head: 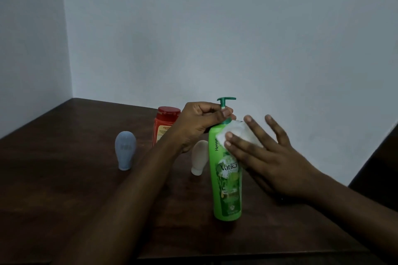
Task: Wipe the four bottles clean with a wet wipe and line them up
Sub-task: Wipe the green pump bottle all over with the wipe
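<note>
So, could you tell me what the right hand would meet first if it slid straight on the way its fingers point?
Probably the left hand, which grips the neck of the green Vatika pump bottle just beyond the wet wipe; depth is unclear.

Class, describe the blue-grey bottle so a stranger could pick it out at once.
Find the dark wooden table. Towards its left, apart from the rest, stands the blue-grey bottle, bulb-shaped and cap down. The similar white bottle beside the green pump bottle differs in colour.
</note>
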